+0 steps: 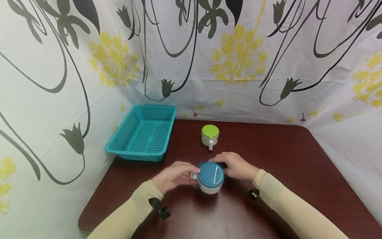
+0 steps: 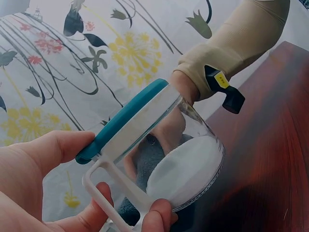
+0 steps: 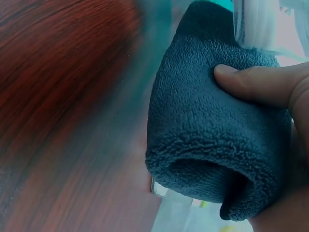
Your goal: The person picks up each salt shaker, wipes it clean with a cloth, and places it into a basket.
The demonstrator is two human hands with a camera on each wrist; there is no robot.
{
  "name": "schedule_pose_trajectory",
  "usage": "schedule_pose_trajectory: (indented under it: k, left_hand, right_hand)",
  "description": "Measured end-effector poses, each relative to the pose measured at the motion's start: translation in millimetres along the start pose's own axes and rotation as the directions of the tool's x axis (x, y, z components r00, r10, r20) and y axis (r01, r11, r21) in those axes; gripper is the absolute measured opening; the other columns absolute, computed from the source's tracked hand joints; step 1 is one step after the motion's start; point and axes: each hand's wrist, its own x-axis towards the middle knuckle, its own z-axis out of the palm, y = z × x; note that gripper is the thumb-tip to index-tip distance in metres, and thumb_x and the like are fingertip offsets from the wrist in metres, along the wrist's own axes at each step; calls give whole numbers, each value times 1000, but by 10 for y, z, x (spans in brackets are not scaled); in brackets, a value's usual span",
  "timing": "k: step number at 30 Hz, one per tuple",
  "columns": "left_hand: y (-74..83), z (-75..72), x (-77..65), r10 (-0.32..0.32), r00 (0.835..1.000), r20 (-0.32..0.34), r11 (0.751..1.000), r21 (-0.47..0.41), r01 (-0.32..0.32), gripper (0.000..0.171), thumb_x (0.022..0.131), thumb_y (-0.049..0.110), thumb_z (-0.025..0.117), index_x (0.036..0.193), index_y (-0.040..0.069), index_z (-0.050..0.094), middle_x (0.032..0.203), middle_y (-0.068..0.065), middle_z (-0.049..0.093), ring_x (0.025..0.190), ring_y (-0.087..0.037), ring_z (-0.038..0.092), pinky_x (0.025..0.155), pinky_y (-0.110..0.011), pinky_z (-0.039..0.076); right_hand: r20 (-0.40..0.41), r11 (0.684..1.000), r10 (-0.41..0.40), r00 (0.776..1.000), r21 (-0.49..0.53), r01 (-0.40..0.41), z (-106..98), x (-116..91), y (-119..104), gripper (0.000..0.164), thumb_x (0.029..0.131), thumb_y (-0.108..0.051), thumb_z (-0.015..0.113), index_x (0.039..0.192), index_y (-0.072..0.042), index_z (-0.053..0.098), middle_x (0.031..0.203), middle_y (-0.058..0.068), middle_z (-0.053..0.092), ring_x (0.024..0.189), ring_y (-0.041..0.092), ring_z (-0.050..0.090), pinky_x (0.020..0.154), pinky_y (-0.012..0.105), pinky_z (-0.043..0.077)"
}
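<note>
My left hand [image 1: 181, 176] grips the white handle of a clear glass jar [image 2: 193, 159] with a blue lid [image 1: 211, 175], its thumb on the lid's edge. In the left wrist view the jar is tilted, and white contents or a white base [image 2: 186, 164] shows through the glass. My right hand [image 1: 235, 166] holds a folded dark grey-blue cloth [image 3: 212, 111], thumb pressed on its fuzzy surface. The cloth is behind the jar in the head view, mostly hidden there by the jar and fingers. In the right wrist view it lies close to the glass.
A second jar with a green lid [image 1: 210, 131] stands farther back on the dark red-brown table [image 1: 268, 149], its handle toward me. At the back left sits a turquoise plastic basket [image 1: 147, 136]. A patterned white sheet [image 1: 185, 66] hangs behind and to the left.
</note>
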Motion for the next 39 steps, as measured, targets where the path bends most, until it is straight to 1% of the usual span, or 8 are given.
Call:
schedule_pose_trajectory:
  k: [5, 10, 13, 16, 19, 25, 29, 39]
  left_hand:
    - [2, -19, 5, 1, 1000, -18, 1000, -7, -1, 30, 83, 25, 83, 101, 3, 75, 99, -12, 70, 92, -28, 69, 90, -44, 55]
    - [10, -42, 15, -7, 999, -42, 1000, -14, 6, 34, 84, 27, 83, 106, 3, 74, 105, -13, 70, 97, -30, 68, 92, -45, 54]
    - [20, -63, 15, 3, 999, -46, 1000, -28, -5, 35, 85, 27, 82, 107, 3, 73, 108, -14, 70, 99, -32, 67, 94, -48, 53]
    - [29, -86, 12, 23, 999, -43, 999, -33, -24, 34, 85, 27, 81, 107, 2, 73, 108, -14, 70, 100, -32, 67, 95, -49, 52]
    - [32, -106, 10, 22, 998, -50, 999, -39, -24, 34, 84, 28, 82, 106, 3, 73, 108, -14, 69, 100, -32, 67, 95, -48, 52]
    - [29, -127, 16, 14, 996, -83, 999, -48, -18, 38, 83, 30, 83, 107, 3, 73, 111, -15, 67, 102, -32, 66, 95, -47, 52]
    - [45, -110, 16, 23, 995, -98, 997, -67, -30, 39, 83, 31, 83, 108, 3, 72, 110, -15, 67, 102, -32, 66, 97, -49, 51]
    - [77, -87, 18, 32, 985, -169, 988, -143, -57, 39, 85, 30, 81, 112, 3, 71, 113, -15, 67, 104, -33, 64, 98, -48, 50]
  right_hand:
    - [-28, 999, 29, 999, -20, -29, -13, -2, 6, 52, 84, -12, 81, 128, -36, 67, 118, -25, 63, 106, 3, 58, 89, 37, 52]
    - [-59, 998, 43, 997, -51, -46, -43, -2, -11, 57, 83, -12, 82, 130, -40, 65, 119, -26, 62, 103, 3, 56, 86, 35, 52]
    - [-95, 995, 56, 994, -73, -63, -75, -1, -29, 61, 82, -11, 83, 131, -42, 64, 119, -25, 62, 101, 3, 55, 81, 33, 53]
    - [-138, 992, 77, 987, -85, -89, -127, 2, -49, 65, 80, -4, 80, 131, -42, 64, 120, -25, 62, 99, 3, 55, 77, 32, 52]
    - [-177, 991, 91, 980, -82, -107, -190, 3, -76, 67, 79, -1, 76, 131, -41, 64, 120, -23, 62, 98, 4, 54, 75, 32, 52]
    - [-246, 992, 64, 967, -91, -88, -294, -1, -141, 65, 80, -5, 81, 132, -39, 64, 115, -19, 62, 98, 5, 54, 77, 34, 53]
    - [-268, 991, 48, 962, -111, -80, -321, -25, -171, 64, 80, -6, 81, 132, -38, 64, 115, -18, 62, 99, 5, 54, 79, 36, 53]
    - [-322, 982, 56, 945, -155, -111, -331, -126, -219, 60, 80, -13, 84, 133, -34, 64, 116, -16, 62, 101, 7, 55, 83, 37, 53]
